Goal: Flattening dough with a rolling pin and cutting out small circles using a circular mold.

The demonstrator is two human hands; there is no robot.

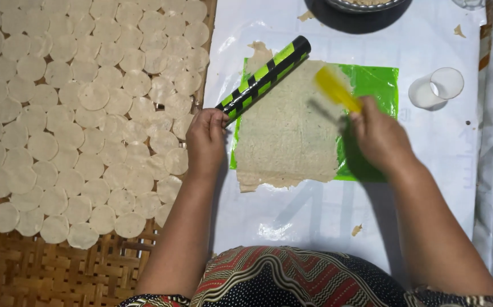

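My left hand (205, 141) grips the near end of a black and green striped rolling pin (266, 78), which lies slanted across the top left of a thin, flat sheet of pale dough (289, 133). The dough rests on a bright green plastic sheet (378, 81). My right hand (378, 135) holds a yellow flat tool (335, 88), blurred by motion, over the dough's right side.
A woven bamboo tray (47, 270) on the left carries several rows of round pale dough discs (76, 108). A small clear cup (437, 87) lies at the right. A dark bowl (360, 11) sits at the top. White plastic (314, 216) covers the work surface.
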